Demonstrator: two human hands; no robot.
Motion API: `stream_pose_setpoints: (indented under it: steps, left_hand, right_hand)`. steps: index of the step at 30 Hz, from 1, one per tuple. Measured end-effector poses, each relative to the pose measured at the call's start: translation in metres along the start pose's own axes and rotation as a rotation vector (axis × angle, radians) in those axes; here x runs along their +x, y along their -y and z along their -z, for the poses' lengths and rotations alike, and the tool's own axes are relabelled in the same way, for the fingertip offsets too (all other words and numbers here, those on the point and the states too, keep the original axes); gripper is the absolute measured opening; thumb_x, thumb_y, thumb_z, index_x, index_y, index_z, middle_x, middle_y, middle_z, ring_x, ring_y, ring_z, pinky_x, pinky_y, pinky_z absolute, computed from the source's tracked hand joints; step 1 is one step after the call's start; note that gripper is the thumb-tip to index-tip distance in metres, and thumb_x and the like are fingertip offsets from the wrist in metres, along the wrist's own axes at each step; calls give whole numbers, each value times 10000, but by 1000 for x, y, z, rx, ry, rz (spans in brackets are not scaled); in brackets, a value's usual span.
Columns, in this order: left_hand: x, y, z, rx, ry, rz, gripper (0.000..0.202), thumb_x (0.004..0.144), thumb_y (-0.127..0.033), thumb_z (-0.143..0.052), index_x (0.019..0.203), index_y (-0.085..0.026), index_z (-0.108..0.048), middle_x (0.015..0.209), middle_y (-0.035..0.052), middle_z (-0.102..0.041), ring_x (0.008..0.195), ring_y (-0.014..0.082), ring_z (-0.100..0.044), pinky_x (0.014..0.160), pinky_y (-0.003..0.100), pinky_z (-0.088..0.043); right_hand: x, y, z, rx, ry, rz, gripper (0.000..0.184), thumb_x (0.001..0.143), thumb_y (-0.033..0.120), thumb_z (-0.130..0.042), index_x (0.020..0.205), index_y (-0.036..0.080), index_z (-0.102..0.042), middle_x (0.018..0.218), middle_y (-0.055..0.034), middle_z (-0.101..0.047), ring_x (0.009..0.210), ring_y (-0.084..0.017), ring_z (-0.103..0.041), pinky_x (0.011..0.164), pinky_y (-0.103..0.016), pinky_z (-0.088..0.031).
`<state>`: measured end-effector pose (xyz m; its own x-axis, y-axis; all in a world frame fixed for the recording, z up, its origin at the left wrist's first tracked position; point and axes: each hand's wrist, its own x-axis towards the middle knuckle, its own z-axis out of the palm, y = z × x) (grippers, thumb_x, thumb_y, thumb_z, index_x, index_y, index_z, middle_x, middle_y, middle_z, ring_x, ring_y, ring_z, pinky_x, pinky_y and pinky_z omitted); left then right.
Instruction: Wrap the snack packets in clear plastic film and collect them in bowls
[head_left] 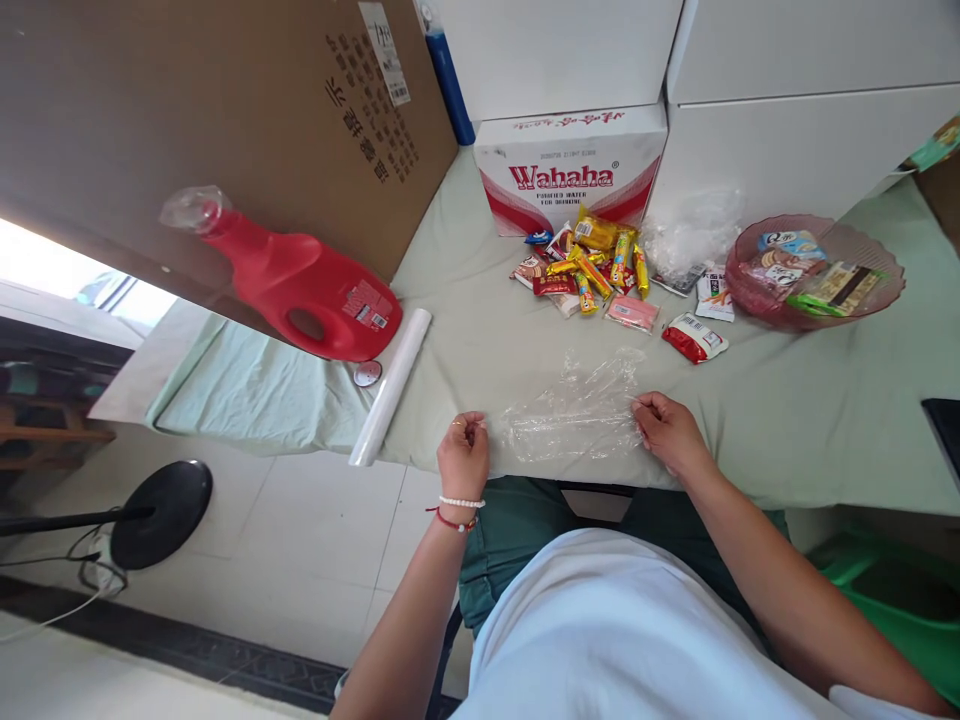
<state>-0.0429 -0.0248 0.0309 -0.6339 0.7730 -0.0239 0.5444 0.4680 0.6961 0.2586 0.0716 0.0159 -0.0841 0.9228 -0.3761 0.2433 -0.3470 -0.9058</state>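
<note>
A clear plastic bag (574,415) lies crumpled on the pale green tablecloth (480,330) near the table's front edge. My left hand (463,455), with a bead bracelet and a red string at the wrist, pinches the bag's left end with closed fingers. My right hand (667,432) is closed on the bag's right end. A pile of wrapped snacks (592,265) lies further back, beyond the bag. A roll of clear bags (391,385) lies to the left of my left hand.
A red detergent jug (300,285) lies on its side at the left, against a large cardboard box (225,120). A Wahaha water carton (574,170) stands at the back. A pink bowl (814,270) of snacks sits at the right, beside loose plastic (690,235).
</note>
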Motion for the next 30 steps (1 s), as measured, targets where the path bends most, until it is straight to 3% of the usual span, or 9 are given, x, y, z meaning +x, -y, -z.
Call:
stream_pose_setpoints:
  steps: [4,8,11,14,19,21,24,27,30]
  left_hand:
    - [-5,-19,-2,87,37,77,289,965,-471,-477,1063,-244,-627,796,33,-726,767,239,-682,702,327,-452]
    - [0,-33,-14,161,149,59,260,850,-420,-656,1047,-249,-653,739,13,-688,760,248,-670,667,313,-411]
    - [5,-27,-15,92,187,94,144,860,-380,-598,857,-248,-655,658,-10,-633,670,197,-633,651,293,-422]
    - [4,-13,-5,70,188,123,173,861,-399,-571,864,-239,-638,643,-20,-614,621,183,-607,641,295,-445]
    - [2,-6,8,188,53,-68,163,854,-380,-587,895,-240,-660,885,63,-678,873,255,-636,859,395,-501]
    - [9,-16,1,271,-5,-179,235,916,-426,-541,891,-238,-681,974,107,-678,979,298,-616,927,445,-488]
    - [22,-41,-26,306,55,-249,300,912,-498,-593,897,-218,-698,1029,150,-664,1059,347,-582,957,493,-479]
    - [30,-64,-58,169,119,-267,158,839,-374,-692,820,-218,-676,1023,146,-657,1099,351,-565,981,493,-469]
    - [28,-73,-78,28,115,-274,70,876,-268,-607,831,-227,-642,998,112,-662,1068,292,-593,1007,450,-466]
  right_hand:
    - [-1,1,-2,-32,5,27,285,842,513,-641,830,234,-588,579,51,-524,441,-119,-433,441,-265,-332]
    - [-1,1,0,-28,4,17,289,840,519,-634,833,233,-590,580,51,-521,443,-121,-436,432,-262,-327]
    - [-3,0,7,-25,-13,9,279,852,509,-621,846,231,-599,579,56,-514,438,-118,-434,428,-259,-323]
    - [-7,-1,15,-62,-23,9,277,869,505,-605,854,228,-609,580,56,-516,439,-119,-441,434,-259,-334]
    - [-9,-1,20,-197,-27,62,301,898,522,-567,881,228,-630,599,38,-555,464,-137,-478,480,-275,-385]
    - [-8,0,20,-264,-30,99,309,913,527,-543,883,232,-632,608,30,-574,475,-146,-495,509,-283,-399]
    - [-9,0,18,-344,-28,158,313,929,526,-514,881,239,-629,606,21,-581,506,-162,-506,531,-287,-383]
    - [-13,1,19,-405,-51,205,325,942,525,-494,898,238,-640,613,8,-596,546,-181,-527,549,-289,-367]
    - [-18,0,24,-442,-98,230,343,952,528,-485,907,235,-656,637,-1,-616,567,-185,-537,575,-293,-369]
